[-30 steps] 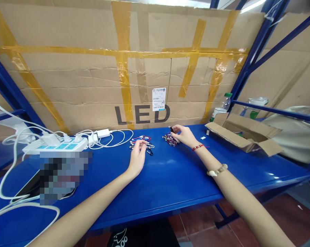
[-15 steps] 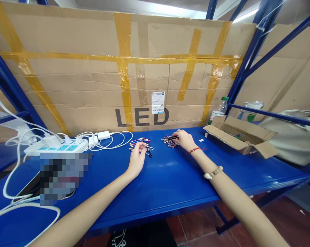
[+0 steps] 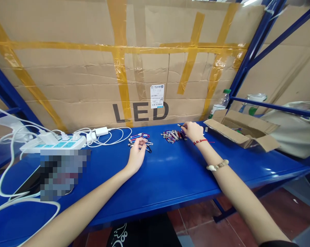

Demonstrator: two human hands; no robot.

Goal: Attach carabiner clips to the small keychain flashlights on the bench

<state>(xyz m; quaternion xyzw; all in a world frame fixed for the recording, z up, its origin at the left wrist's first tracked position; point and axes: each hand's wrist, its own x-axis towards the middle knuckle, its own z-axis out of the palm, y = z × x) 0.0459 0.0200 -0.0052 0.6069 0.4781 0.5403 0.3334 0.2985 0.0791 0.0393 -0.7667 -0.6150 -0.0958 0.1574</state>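
Observation:
My left hand [image 3: 136, 156] rests at the near side of a left cluster of slim metal tubes with coloured clips [image 3: 137, 137], some blue, red, silver and black. Its fingers are curled in, and what they pinch is too small to make out. My right hand [image 3: 193, 131] is closed on a small dark tube with a bright tip [image 3: 180, 126], held at the far right of a second cluster. That right cluster of small tubes and clips [image 3: 173, 136] shows silver, dark red, purple and blue pieces. My right fingertips are partly hidden behind the hand.
An open cardboard box [image 3: 229, 135] stands at the right, with a green-capped bottle [image 3: 223, 101] behind it. A white power strip [image 3: 67, 145] with cables and a dark, blurred-out flat object [image 3: 28, 181] occupy the left. A large cardboard sheet [image 3: 93, 85] backs the blue table [image 3: 165, 185].
My right hand has moved right and slightly away, carrying the dark tube off the right cluster, which now shows more. My left hand has hardly moved. The view has tilted down.

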